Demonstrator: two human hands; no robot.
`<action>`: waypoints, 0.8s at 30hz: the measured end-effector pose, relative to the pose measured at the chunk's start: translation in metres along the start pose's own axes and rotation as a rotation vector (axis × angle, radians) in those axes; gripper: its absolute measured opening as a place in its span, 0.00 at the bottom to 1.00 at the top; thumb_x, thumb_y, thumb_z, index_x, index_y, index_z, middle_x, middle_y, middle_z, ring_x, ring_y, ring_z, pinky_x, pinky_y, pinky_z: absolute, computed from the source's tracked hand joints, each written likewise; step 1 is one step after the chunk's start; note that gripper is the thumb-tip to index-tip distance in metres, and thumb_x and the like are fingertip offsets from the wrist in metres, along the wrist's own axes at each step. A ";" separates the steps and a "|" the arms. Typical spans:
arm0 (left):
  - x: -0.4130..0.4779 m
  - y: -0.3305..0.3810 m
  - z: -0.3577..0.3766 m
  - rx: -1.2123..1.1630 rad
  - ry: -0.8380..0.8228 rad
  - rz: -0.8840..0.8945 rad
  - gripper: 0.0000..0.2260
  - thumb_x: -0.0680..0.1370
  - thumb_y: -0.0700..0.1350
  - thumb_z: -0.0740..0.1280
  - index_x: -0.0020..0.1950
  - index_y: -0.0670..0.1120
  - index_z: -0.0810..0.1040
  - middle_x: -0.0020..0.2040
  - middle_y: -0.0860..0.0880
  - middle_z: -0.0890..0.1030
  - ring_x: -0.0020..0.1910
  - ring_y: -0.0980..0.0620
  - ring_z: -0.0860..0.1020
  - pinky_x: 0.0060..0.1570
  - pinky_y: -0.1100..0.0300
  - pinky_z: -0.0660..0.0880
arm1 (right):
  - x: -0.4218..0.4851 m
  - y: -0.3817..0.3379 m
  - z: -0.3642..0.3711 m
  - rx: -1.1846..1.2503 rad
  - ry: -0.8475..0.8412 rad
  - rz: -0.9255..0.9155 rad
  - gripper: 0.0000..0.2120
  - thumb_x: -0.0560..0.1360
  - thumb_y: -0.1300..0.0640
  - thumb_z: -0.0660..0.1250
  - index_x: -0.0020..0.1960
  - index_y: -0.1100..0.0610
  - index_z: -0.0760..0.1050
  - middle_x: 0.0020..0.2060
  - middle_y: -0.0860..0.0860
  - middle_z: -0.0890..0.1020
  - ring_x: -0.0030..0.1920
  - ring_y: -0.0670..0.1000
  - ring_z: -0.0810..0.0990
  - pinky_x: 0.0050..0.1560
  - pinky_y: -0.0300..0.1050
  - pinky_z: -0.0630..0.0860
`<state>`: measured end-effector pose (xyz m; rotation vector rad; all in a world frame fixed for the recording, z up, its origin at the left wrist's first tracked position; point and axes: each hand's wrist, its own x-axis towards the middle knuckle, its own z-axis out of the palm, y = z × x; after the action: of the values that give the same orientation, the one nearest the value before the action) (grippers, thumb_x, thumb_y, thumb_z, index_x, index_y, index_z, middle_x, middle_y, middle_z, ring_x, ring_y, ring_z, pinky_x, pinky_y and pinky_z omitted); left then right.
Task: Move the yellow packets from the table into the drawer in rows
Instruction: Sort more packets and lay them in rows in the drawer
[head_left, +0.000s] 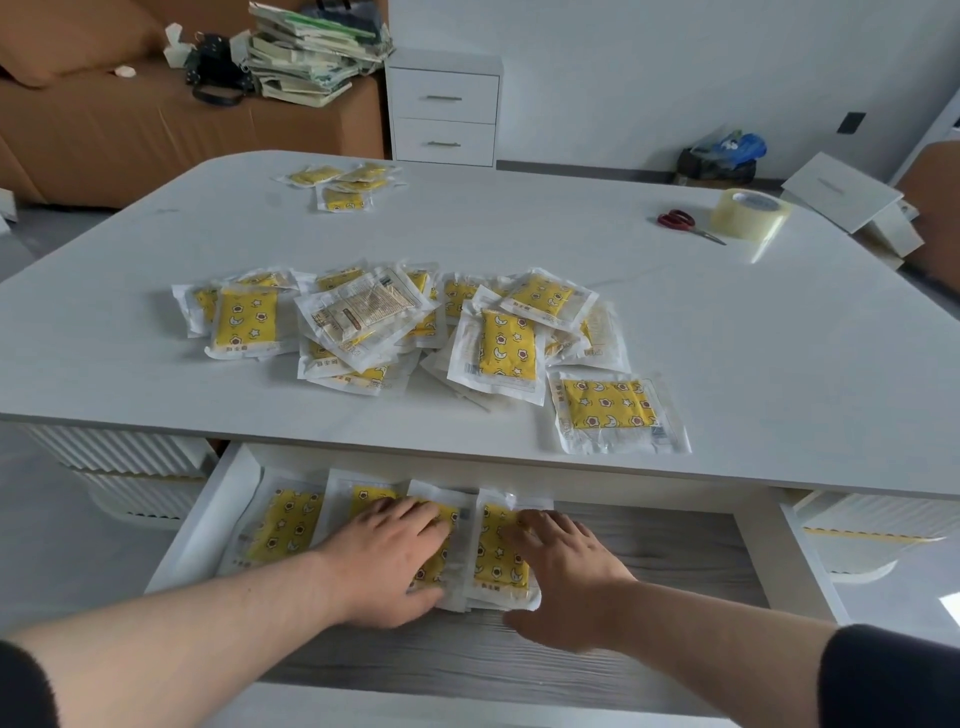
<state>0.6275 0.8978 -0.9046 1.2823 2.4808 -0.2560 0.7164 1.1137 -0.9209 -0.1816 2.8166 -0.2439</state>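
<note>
The open drawer (649, 551) under the table front holds a row of yellow packets (280, 525) in clear wrappers along its left side. My left hand (387, 556) lies flat with straight fingers on the third packet in the row. My right hand (563, 571) presses flat on the rightmost packet (493, 551), thumb spread on the drawer floor. A large loose pile of yellow packets (395, 327) lies on the white table (779, 364). One single packet (610, 408) sits near the table's front edge. A small group of packets (343, 184) lies at the far side.
Red scissors (680, 222) and a roll of clear tape (750, 213) sit at the table's far right. Behind stand a white two-drawer cabinet (444, 111), a brown sofa (130, 119) with stacked books (311, 52), and boxes at the right. The drawer's right half shows bare wood-grain floor.
</note>
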 end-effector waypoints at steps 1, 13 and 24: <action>0.000 0.000 0.001 -0.023 0.008 -0.005 0.31 0.79 0.60 0.54 0.78 0.47 0.52 0.78 0.47 0.52 0.77 0.47 0.50 0.75 0.49 0.46 | 0.002 0.000 0.000 0.058 0.022 0.019 0.38 0.70 0.35 0.64 0.75 0.49 0.59 0.74 0.47 0.61 0.74 0.52 0.58 0.75 0.47 0.56; 0.007 -0.002 0.007 -0.111 -0.005 -0.055 0.27 0.80 0.56 0.59 0.77 0.50 0.59 0.78 0.50 0.56 0.77 0.49 0.52 0.76 0.49 0.49 | 0.016 0.006 0.005 0.170 0.077 0.091 0.29 0.75 0.42 0.66 0.74 0.48 0.66 0.71 0.46 0.68 0.71 0.49 0.65 0.72 0.44 0.61; 0.004 -0.002 0.003 -0.118 0.000 -0.065 0.27 0.80 0.55 0.59 0.77 0.50 0.58 0.78 0.50 0.54 0.77 0.49 0.50 0.75 0.48 0.49 | 0.012 0.001 -0.004 0.188 0.096 0.085 0.28 0.75 0.42 0.66 0.72 0.48 0.66 0.70 0.45 0.69 0.70 0.49 0.66 0.71 0.44 0.62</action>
<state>0.6242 0.8982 -0.9089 1.1558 2.5003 -0.1226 0.7038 1.1131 -0.9209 -0.0081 2.8661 -0.5076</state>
